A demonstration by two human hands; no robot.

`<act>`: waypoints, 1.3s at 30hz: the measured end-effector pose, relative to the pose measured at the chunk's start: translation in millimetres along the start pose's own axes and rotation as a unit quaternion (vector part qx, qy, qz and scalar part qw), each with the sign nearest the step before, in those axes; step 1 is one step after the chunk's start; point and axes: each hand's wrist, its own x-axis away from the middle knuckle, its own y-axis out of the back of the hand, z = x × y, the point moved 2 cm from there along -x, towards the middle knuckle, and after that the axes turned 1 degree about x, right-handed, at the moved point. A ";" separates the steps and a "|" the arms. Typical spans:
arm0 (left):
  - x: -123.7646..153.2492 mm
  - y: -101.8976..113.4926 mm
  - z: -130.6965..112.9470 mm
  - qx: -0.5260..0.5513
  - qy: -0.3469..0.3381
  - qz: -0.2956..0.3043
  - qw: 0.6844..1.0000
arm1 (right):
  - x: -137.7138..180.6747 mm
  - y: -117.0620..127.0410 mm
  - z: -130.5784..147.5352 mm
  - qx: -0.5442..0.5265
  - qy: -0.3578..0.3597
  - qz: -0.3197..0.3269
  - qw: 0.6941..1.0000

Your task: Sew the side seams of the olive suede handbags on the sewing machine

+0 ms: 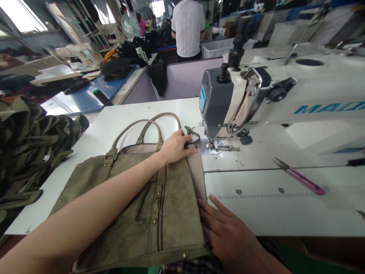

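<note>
An olive-green handbag [179,205] lies on the white sewing table, its two handles [137,123] pointing to the back. My left hand [176,146] reaches across the bag and grips its top right corner, beside a tab with a metal ring [195,139]. Along the bag's right side, a pale lining strip [196,175] shows. My right hand [225,232] rests at the lower part of that side with fingers stretched out, the fingertips touching the edge. Just right of the tab is the presser foot [212,144] of the sewing machine [222,99].
Pink-handled thread snips [305,180] lie right of the machine's needle area, beyond a printed ruler [256,195]. A heap of camouflage and olive pieces [31,152] fills the left side. Behind stand a black thread cone [102,97], a blue table [114,85] and a person in white [188,28].
</note>
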 end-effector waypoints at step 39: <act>-44.1 -8.8 -26.7 0.038 -0.055 -0.054 0.996 | 3.2 -1.1 -36.6 0.091 -0.021 -0.093 0.991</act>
